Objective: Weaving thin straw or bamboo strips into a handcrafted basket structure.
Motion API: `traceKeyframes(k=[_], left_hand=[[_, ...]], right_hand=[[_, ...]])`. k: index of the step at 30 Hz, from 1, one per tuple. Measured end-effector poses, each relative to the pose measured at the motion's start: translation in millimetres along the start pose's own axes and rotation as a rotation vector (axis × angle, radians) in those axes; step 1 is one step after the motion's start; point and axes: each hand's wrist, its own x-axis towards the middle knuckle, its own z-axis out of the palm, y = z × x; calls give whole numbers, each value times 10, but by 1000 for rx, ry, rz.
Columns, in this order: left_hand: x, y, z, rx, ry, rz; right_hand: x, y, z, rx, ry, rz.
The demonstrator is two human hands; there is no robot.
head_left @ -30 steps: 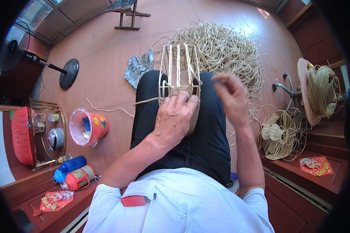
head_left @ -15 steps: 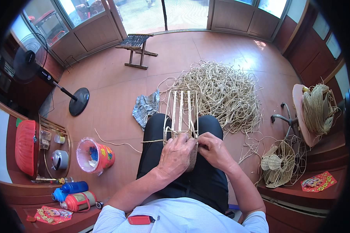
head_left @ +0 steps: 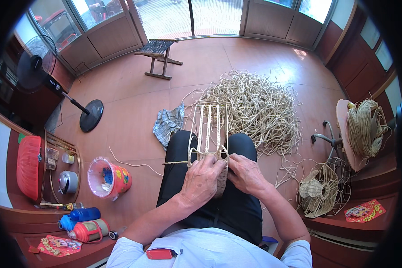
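Observation:
An oblong frame (head_left: pixel 209 125), its long bars wrapped in pale cord, lies between my knees, with a woven lower part (head_left: pixel 221 187) nearest me. My left hand (head_left: pixel 201 181) grips the near end, fingers curled over the crossbar and cord. At the frame's right side, my right hand (head_left: pixel 245 174) has its fingers closed on the same end; what exactly they pinch is hidden. A loose cord (head_left: pixel 174 163) sticks out leftward across my left thigh.
Beyond my knees lie a big cord heap (head_left: pixel 250 107) and a checked cloth (head_left: pixel 167 127). A folding stool (head_left: pixel 163 58), standing fan (head_left: pixel 90 115) and red bucket (head_left: pixel 109 176) surround me. Rightward are a cord bundle (head_left: pixel 366 127) and wire-and-weave pieces (head_left: pixel 319 187); bottles (head_left: pixel 89 228) lie at left.
My right hand has come in from the right onto the frame and closed there. The whole view has tilted up, showing the doors; little differs from half a second ago.

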Motion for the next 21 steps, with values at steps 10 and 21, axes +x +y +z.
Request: traceKeyframes(k=[10, 21], left_hand=[[30, -2, 69, -13, 38, -3], [100, -93, 41, -103, 61, 1]], right_hand=[[-160, 78, 153, 362, 346, 55], [-224, 195, 61, 966, 184, 291]])
